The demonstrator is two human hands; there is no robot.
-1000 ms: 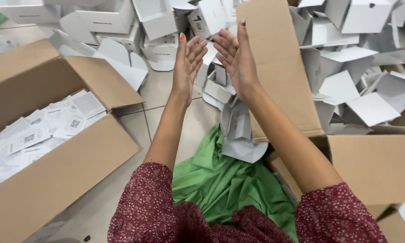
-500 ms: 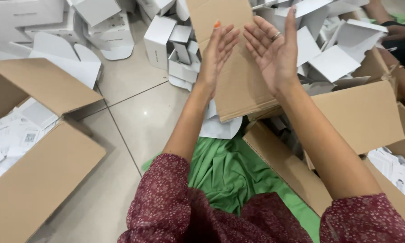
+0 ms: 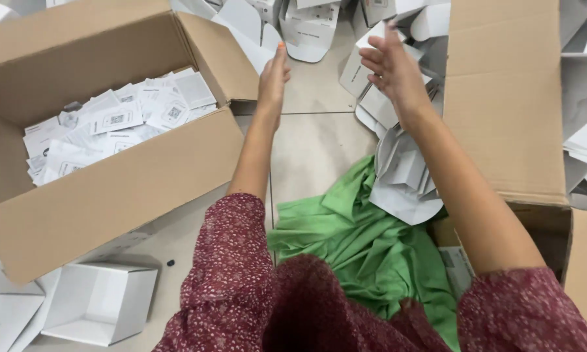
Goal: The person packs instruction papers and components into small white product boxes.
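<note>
Here, a cardboard box (image 3: 111, 195) holds white leaflets (image 3: 111, 130).

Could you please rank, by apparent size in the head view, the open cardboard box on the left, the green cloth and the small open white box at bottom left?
1. open cardboard box
2. green cloth
3. small open white box, though it lies nearer the camera.

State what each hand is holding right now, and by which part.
Nothing is held. The left hand is open and raised beside the flap of the big cardboard box; the right hand is open above the folded white cartons, grasping none.
</note>
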